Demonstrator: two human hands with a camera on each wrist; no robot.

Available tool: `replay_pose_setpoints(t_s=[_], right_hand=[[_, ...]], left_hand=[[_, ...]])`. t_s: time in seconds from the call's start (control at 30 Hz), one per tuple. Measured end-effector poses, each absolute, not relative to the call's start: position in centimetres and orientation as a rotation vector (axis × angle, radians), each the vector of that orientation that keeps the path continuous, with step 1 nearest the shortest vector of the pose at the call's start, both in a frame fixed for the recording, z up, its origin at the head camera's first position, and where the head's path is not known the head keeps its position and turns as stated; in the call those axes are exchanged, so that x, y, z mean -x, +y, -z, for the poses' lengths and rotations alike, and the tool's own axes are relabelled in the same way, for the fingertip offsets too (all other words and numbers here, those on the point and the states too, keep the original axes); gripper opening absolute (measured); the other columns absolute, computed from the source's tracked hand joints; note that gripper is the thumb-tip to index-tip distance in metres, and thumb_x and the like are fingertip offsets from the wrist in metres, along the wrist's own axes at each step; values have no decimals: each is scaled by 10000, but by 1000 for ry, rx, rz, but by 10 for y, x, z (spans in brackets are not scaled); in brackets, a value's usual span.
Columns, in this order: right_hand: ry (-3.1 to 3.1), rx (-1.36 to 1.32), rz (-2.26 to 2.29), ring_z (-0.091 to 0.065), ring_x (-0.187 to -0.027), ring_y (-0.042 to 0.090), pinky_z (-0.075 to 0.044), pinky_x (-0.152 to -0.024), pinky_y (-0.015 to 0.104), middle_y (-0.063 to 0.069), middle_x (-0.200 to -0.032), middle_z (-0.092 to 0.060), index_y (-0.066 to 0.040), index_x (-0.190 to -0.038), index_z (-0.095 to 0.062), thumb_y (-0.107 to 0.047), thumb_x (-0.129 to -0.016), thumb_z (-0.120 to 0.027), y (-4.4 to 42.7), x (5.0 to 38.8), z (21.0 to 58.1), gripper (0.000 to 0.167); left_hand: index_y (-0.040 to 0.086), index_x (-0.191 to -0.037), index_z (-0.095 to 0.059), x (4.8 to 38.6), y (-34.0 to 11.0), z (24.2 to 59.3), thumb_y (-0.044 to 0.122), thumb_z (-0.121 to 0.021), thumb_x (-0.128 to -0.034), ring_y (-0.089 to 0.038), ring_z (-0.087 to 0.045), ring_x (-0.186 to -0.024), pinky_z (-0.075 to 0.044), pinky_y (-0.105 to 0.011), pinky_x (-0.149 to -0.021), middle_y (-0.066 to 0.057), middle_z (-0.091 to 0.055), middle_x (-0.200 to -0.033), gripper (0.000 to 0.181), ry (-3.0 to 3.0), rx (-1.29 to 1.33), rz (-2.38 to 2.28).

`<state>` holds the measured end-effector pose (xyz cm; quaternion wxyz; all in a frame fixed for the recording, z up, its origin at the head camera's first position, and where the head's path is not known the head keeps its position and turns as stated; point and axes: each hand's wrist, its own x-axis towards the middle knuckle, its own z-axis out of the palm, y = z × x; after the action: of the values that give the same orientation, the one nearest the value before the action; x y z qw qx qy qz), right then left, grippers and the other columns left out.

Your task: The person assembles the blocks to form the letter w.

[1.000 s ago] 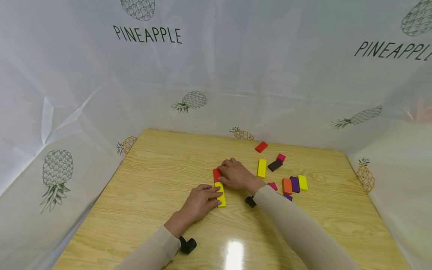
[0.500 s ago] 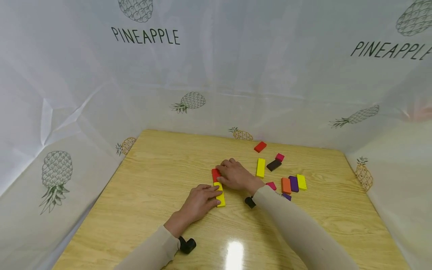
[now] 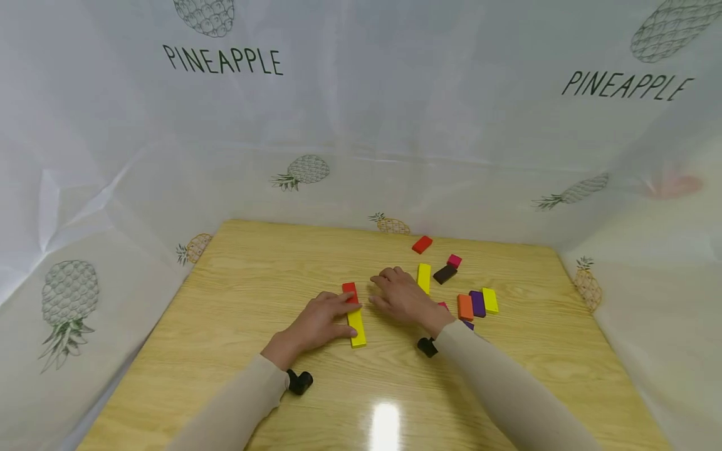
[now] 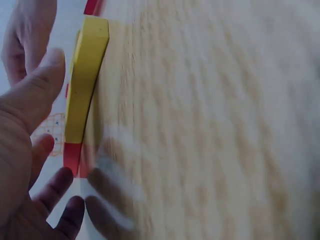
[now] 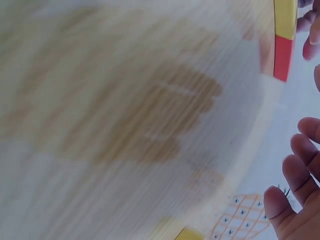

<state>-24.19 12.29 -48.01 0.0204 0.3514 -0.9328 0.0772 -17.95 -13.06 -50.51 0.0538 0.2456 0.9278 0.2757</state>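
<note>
A red block and a yellow block lie end to end in a line on the wooden table. My left hand rests over them from the left, its fingers stretched across the red block and the joint, its thumb on the yellow one. In the left wrist view, the thumb is beside the long yellow block, with fingertips near the red block. My right hand hovers to the right of the row with fingers spread, holding nothing. In the right wrist view, its fingers stand apart from the red block.
Right of my right hand lie a yellow block, a black block, a pink block, an orange block, a purple block and another yellow block. A red block lies near the back edge. A pineapple-print sheet surrounds the table.
My right hand has let go of the red block and moved right, away from the row. My left hand has shifted up the row, its fingers now over the red block. The view has turned slightly right.
</note>
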Motion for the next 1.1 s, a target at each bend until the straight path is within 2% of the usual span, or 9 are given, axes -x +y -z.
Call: replay_pose_setpoints(t_s=[0.2,0.53,0.8,1.1], right_hand=[[-2867,-1034,-256,-572,-1205,298,-510,-1063,474,113,-1338,-629,-65,-1435,-638,-437,-1047,-647,148,234,480,538],[-2805,-981,-274,-571,-1149,319,-510,-1009,504,148,-1292,-639,-26,-1390,-662,-375,-1031,-689,191,225,479,501],[-2792,-900,-293,-565,-1184,355,-478,-1068,566,165,-1283,-643,-10,-1320,-690,-364,-999,-731,229,215,481,479],[-2674,-906,-213,-591,-1042,351,-515,-874,521,153,-1146,-669,15,-1196,-702,-309,-920,-814,276,200,485,440]], left_hand=[[270,-1414,-707,181,-132,504,464,-775,-944,-328,-490,-1407,-374,-616,-1130,-23,-515,-1616,513,2791,-810,-786],[279,-1432,-688,181,-134,511,474,-757,-956,-314,-454,-1455,-336,-632,-1157,51,-492,-1631,518,2778,-800,-829],[266,-1437,-683,180,-134,510,462,-748,-966,-320,-451,-1454,-329,-649,-1159,47,-477,-1643,514,2766,-802,-845],[258,-1441,-679,180,-133,509,449,-750,-968,-326,-431,-1474,-302,-665,-1176,51,-465,-1651,515,2754,-784,-859]])
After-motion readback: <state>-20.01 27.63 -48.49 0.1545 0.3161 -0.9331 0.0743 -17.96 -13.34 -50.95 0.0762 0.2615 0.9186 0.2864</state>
